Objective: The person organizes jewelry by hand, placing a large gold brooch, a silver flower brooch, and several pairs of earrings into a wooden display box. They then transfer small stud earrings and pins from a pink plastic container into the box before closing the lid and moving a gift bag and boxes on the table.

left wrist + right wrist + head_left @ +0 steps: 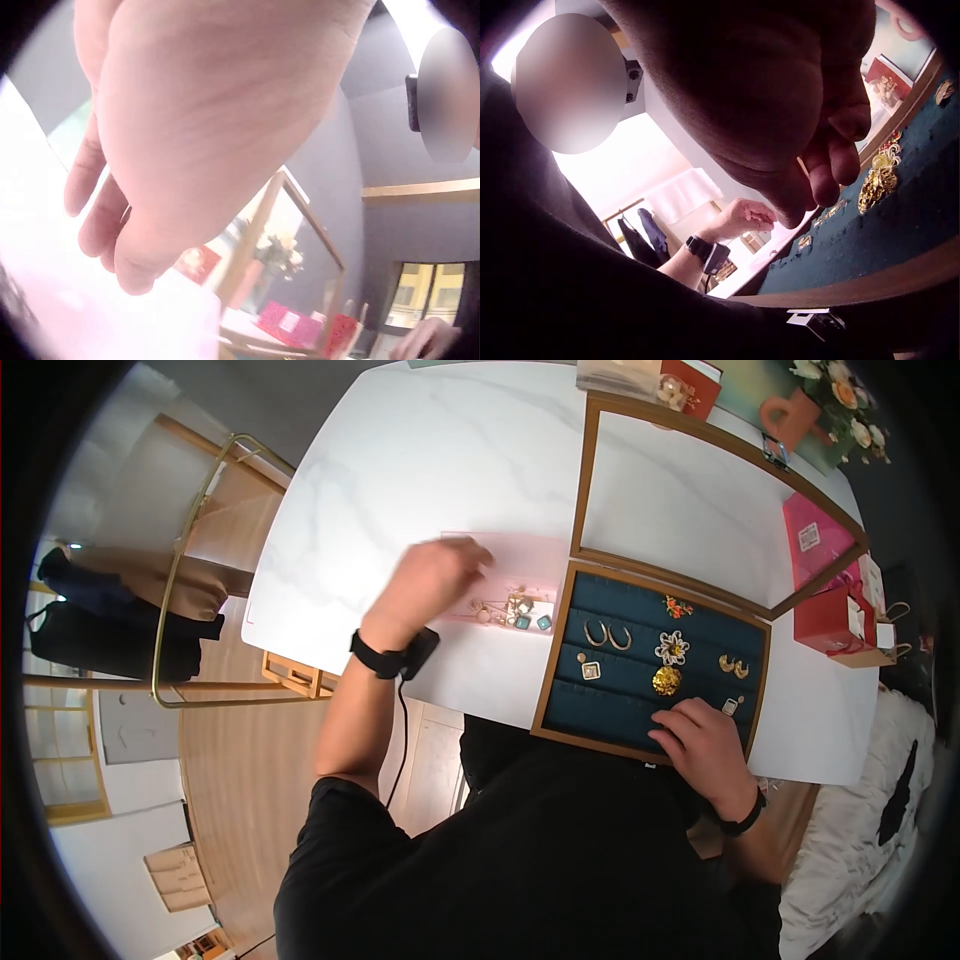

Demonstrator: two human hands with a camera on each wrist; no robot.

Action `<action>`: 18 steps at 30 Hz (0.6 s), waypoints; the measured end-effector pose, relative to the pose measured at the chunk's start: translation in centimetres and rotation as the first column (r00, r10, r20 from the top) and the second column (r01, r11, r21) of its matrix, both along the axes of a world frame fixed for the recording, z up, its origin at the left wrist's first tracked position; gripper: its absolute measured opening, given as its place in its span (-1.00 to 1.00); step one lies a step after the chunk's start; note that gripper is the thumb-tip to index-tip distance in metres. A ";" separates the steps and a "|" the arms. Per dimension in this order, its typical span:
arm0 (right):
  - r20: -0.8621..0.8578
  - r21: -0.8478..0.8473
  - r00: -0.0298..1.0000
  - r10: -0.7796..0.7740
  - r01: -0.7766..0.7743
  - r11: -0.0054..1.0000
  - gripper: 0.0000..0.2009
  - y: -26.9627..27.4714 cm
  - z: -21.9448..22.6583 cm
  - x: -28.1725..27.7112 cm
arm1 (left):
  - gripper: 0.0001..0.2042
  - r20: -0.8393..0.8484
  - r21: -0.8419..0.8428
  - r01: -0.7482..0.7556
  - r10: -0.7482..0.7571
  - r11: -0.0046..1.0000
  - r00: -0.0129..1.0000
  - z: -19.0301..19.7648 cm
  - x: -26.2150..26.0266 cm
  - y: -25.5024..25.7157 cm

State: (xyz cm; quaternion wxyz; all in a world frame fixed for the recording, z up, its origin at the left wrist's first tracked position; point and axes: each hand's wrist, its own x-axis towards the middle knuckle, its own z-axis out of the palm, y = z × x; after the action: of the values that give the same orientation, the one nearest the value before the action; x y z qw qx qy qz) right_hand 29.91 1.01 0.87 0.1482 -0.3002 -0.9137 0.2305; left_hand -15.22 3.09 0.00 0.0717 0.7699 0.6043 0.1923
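My left hand (430, 582) hovers over the left part of a pink tray (520, 548), its fingers loosely bent with nothing seen between them. Small jewelry pieces (522, 610), some with blue-green stones, lie in the tray's near part. My right hand (706, 748) is over the front right of a wooden jewelry box (615, 712) lined in dark teal, fingers relaxed. Hoop earrings (619, 636), a square-stone earring (590, 671), a silver flower brooch (672, 649), a round gold brooch (666, 680) and gold earrings (740, 669) sit on the lining.
The box's framed glass lid (585, 480) stands raised at the back. Behind it are a flower vase (795, 425) and a red box (692, 388). Red gift bags (830, 622) stand at the right. A clothes rack (170, 610) is left of the white table (350, 490).
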 end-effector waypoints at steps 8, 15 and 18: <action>0.007 -0.013 0.999 -0.050 0.050 0.999 -0.79 0.1 -0.9 0.9 | -0.84 -0.024 -0.095 -0.181 0.179 0.979 0.984 1.4 -5.0 -3.4; -0.048 -0.001 0.999 -0.010 0.010 1.000 -0.79 0.2 -1.0 -0.2 | -0.81 0.004 -0.070 0.003 -0.003 0.998 1.000 -0.5 -0.2 -2.1; -0.050 0.004 0.999 -0.012 0.013 1.000 -0.79 0.2 -1.0 -0.1 | -0.75 0.013 -0.078 0.113 -0.112 0.991 0.994 -1.2 2.1 -0.7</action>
State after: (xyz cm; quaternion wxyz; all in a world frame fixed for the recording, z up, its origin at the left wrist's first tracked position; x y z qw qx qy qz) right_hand 29.81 1.21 -0.10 0.1731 -0.2998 -0.9083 0.2349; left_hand -13.15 2.42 -1.23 0.1153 0.7984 0.5668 0.1674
